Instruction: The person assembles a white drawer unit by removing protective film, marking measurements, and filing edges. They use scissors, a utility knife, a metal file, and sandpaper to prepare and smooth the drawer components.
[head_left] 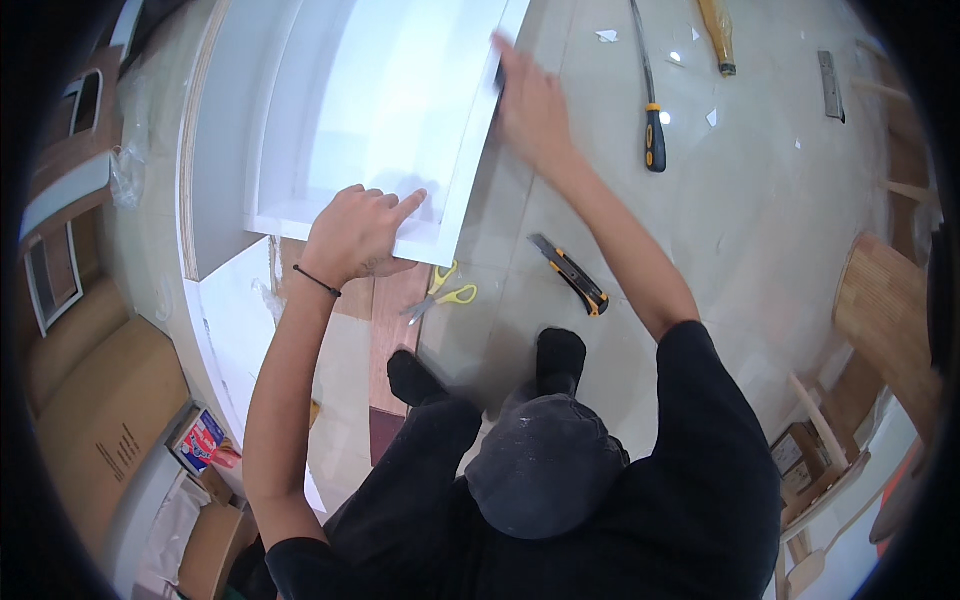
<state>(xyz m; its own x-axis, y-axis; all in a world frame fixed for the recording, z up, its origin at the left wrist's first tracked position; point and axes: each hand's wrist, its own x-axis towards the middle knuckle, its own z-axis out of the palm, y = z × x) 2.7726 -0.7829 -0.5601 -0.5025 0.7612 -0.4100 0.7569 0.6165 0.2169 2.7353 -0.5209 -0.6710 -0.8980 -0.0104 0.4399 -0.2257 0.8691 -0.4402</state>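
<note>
Dark cap (545,465) down low, both hands on the white panel (400,110)

Left hand (355,232) presses its near end, fingers curled, forefinger out. Right hand (530,105) grips the right edge farther up; panel runs lengthwise away. Scissors (442,293), knife (570,273) on floor.

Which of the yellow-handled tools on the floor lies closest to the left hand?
The scissors, open with yellow loop handles, just below the left hand. The utility knife lies farther right, and the long pry bar farther still.

Glossy pale floor (760,200), perhaps tiled; cardboard boxes (100,420) at left.
</note>
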